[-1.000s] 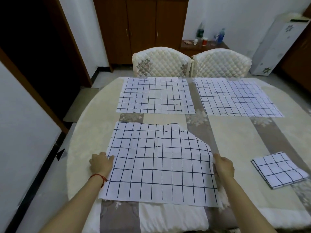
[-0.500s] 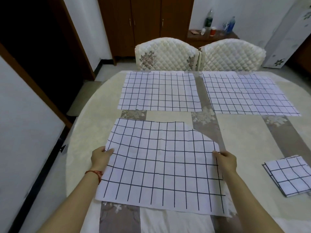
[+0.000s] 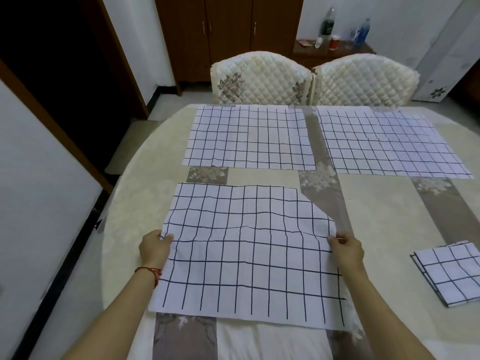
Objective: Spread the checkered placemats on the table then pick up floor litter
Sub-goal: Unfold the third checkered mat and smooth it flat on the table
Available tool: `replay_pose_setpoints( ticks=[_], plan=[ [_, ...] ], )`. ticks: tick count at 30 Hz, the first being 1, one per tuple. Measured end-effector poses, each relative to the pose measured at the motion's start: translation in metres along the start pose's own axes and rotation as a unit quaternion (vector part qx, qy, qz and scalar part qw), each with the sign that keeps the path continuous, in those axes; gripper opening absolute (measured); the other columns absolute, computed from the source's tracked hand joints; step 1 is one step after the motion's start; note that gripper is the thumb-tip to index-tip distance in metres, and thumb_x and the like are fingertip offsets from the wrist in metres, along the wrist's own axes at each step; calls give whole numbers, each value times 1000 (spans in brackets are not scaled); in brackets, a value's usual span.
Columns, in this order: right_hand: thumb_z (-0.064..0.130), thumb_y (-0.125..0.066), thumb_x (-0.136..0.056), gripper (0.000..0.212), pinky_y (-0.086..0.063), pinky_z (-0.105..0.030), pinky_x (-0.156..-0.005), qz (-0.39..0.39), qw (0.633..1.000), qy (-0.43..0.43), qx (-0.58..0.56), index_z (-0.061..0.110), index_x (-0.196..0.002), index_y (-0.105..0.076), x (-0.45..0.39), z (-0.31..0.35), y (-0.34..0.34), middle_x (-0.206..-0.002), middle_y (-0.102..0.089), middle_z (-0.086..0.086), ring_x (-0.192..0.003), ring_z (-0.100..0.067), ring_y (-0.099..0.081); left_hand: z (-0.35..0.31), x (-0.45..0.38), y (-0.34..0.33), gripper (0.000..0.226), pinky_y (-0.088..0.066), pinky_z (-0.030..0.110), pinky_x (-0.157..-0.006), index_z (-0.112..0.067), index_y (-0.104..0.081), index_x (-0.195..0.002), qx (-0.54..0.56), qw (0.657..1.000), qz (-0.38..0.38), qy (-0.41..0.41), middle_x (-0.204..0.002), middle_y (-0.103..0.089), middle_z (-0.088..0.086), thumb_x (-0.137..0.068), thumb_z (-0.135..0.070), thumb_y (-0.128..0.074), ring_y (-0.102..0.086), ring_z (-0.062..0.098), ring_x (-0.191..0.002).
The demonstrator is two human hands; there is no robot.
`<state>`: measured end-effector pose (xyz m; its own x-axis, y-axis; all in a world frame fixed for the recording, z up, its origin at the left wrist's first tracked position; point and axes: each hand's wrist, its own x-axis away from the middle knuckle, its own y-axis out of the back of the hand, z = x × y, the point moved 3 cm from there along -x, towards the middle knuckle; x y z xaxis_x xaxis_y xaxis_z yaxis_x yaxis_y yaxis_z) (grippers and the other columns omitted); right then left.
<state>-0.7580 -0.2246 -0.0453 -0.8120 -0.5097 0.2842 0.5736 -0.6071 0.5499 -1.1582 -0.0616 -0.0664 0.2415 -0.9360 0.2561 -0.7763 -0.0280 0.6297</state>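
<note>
- The left hand (image 3: 155, 249) pinches the left edge of the near placemat (image 3: 249, 258), thumb on top of the cloth and fingers curled beneath; a red string bracelet (image 3: 149, 271) circles that wrist.
- The right hand (image 3: 346, 249) pinches the same mat's right edge, fingers curled round the cloth.
- The near placemat lies on the near left part of the table (image 3: 384, 224), spread almost flat with light ripples between the two hands; its far right corner is folded under, leaving a slanted edge there.
- Its near edge lies close to the table's near rim.
- Beyond it, apart from it, the far left placemat (image 3: 249, 137) lies flat.
- Just beside that one, to the right, the far right placemat (image 3: 389, 144) lies flat as well; a brown stripe of the tablecloth shows between them.
- A folded placemat (image 3: 450, 272) sits at the near right of the table, well apart from the right hand.
- Two quilted chairs (image 3: 262, 79) stand side by side at the table's far edge.
- Behind them a low side table (image 3: 335, 51) carries bottles (image 3: 326, 26) and a small cup, next to a brown cabinet (image 3: 228, 35).
</note>
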Motion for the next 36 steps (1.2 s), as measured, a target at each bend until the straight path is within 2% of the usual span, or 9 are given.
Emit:
replay_pose_setpoints(
  ticks=[7, 10, 16, 20, 22, 26, 31, 34, 36],
  plan=[
    [17, -57, -83, 13, -39, -30, -65, 34, 999, -32, 17, 4, -81, -60, 2, -3, -3, -74, -56, -9, -77, -28, -50, 3, 6, 13, 43, -29, 31, -59, -14, -32, -53, -46, 999, -12, -5, -57, -38, 3, -82, -13, -63, -42, 27, -66],
    [29, -56, -87, 38, -38, -33, -74, 27, 999, -29, 9, -9, -87, -62, 1, 4, -2, -83, -59, -19, -83, -33, -52, 0, 14, 16, 27, -41, 38, -76, -2, -56, -96, -118, 993, -20, 1, -94, -59, 16, -82, -23, -65, -55, 38, -95],
    [36, -56, -85, 44, -42, -36, -65, 4, 999, -33, 20, -2, -62, -53, -17, 14, -4, -67, -48, -15, -68, -28, -45, -37, 43, -34, 46, -32, 50, -105, -5, -53, -124, -251, 931, 26, -263, -136, -49, 18, -85, -28, -59, -40, 35, -130],
    [36, -56, -84, 48, -32, -32, -55, 3, 999, -47, 17, 9, -49, -36, -27, 23, -7, -54, -43, -10, -61, -28, -44, -50, 84, -96, 71, -6, 43, -117, -21, -31, -141, -293, 878, 153, -346, -155, -20, 0, -85, -61, -16, -12, 21, -145],
    [35, -56, -84, 48, -31, -30, -51, 7, 998, -56, 6, 10, -48, -38, -33, 27, -10, -55, -44, -8, -60, -28, -45, -42, 93, -120, 77, 8, 40, -116, -28, -17, -145, -329, 856, 171, -360, -156, -6, -8, -81, -68, 1, 0, 16, -146],
    [26, -59, -84, 48, -26, -29, -53, 43, 998, -34, -15, 4, -50, -35, -44, 41, -18, -56, -38, -6, -59, -21, -37, -21, 94, -132, 60, -1, 41, -113, -26, -26, -142, -395, 828, 123, -377, -150, -31, -1, -93, -56, -8, -3, 17, -143],
    [10, -61, -83, 46, -18, -25, -52, 85, 987, 99, -95, 18, -51, -29, -43, 56, -25, -52, -24, 6, -55, -13, -22, -21, 93, -133, 59, -1, 41, -112, -26, -22, -144, -395, 828, 86, -388, -151, -27, -2, -94, -55, -10, 17, 10, -143],
    [14, -61, -81, 28, -26, -27, -57, 55, 987, 106, -104, 9, -61, -42, -47, 48, -21, -60, -35, 0, -62, -17, -32, -19, 93, -135, 58, -1, 41, -113, -27, -21, -144, -382, 835, 89, -386, -151, -27, -2, -94, -55, -10, 17, 9, -143],
    [18, -62, -81, 12, -43, -30, -74, 56, 990, 86, -94, 9, -89, -63, -51, 35, -21, -82, -58, -3, -78, -19, -50, -18, 93, -136, 59, 0, 41, -113, -27, -20, -144, -382, 834, 81, -389, -152, -26, -2, -94, -55, -10, 18, 9, -142]
  ],
)
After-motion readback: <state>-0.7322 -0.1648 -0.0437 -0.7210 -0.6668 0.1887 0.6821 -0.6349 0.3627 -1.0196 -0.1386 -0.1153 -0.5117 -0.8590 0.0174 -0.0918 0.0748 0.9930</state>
